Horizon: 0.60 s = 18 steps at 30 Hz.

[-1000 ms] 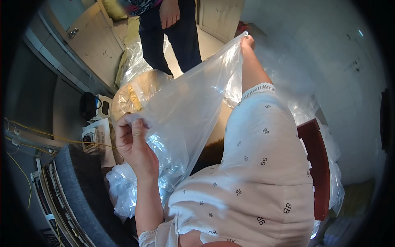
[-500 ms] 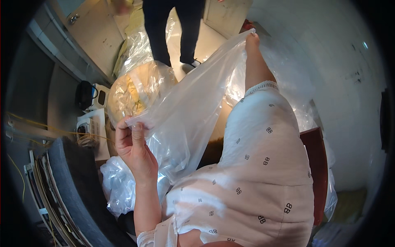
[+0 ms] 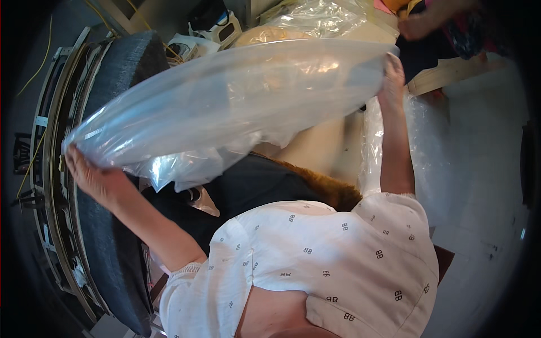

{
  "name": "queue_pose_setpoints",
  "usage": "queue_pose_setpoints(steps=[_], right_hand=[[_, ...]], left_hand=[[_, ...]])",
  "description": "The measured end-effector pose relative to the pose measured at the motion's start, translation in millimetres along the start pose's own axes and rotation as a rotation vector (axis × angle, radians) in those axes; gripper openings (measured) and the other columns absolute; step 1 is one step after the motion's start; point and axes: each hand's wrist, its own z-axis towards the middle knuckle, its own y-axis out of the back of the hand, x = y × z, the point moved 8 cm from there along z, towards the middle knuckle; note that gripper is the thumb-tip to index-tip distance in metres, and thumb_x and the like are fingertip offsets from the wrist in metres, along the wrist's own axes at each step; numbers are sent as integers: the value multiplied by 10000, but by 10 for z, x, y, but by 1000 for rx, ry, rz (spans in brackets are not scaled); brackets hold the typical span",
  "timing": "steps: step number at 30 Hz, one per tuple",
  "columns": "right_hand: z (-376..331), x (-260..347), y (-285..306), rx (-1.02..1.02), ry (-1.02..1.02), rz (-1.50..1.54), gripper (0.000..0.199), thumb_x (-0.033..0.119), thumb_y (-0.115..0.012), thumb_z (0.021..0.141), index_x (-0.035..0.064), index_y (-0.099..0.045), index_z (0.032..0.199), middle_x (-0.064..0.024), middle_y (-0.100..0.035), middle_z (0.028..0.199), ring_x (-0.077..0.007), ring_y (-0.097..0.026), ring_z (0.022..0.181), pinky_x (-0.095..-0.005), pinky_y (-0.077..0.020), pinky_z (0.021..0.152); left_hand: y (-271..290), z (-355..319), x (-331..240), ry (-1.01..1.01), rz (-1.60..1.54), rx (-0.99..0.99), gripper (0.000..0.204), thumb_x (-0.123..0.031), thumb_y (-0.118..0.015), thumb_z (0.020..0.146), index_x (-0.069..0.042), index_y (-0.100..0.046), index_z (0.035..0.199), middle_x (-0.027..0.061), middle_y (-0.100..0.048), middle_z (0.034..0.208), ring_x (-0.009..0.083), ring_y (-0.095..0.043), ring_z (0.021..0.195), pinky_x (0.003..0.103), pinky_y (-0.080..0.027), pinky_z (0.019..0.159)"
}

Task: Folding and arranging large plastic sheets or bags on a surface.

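Note:
A large clear plastic bag (image 3: 225, 84) is stretched sideways in front of me, its upper edge bowed upward and loose folds hanging below. My left hand (image 3: 93, 174) grips its left end, close to a dark padded edge. At the far right, raised and with the arm straight, my right hand (image 3: 391, 81) pinches the other end. The fingertips of both hands are partly hidden by the film. Behind the bag, a yellowish bundle wrapped in clear plastic (image 3: 276, 35) shows only at its top.
Another person's hand (image 3: 431, 19) is at the upper right. On my left stands a dark padded panel (image 3: 112, 112) beside stacked frames (image 3: 53, 169). A white device (image 3: 228, 28) sits at the back. More clear plastic (image 3: 377, 146) lies by my right arm, and brown fur (image 3: 332, 186) lies near my lap.
My hands have spread apart, the left moving outward to the left, so the bag now spans the view sideways. My view has turned, and the other person's hand shows at upper right.

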Motion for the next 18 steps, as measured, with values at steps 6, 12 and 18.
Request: queue_pose_setpoints(steps=[6,12,18], right_hand=[[-161,-487,-1038,251,-190,118,127,132,-599,864,70,-613,974,2,-607,928,-73,-555,845,-209,-449,767],[-511,-697,-1610,306,-421,172,115,141,-610,857,83,-602,956,3,-616,912,-63,-566,808,-201,-466,718],[-594,-817,-1673,355,-474,163,149,158,-626,841,96,-587,970,-4,-611,918,-78,-553,876,-228,-453,793]], left_hand=[[1358,504,36,-67,-90,-105,240,-128,-610,841,-10,-584,1047,129,-608,1040,225,-579,976,373,-475,883],[1879,383,-152,-98,79,-259,294,-152,-576,868,16,-547,1108,133,-569,1110,220,-549,1024,343,-445,911],[2105,363,-136,-76,108,-326,324,-160,-561,878,25,-531,1142,131,-549,1151,224,-536,1043,346,-426,933]])
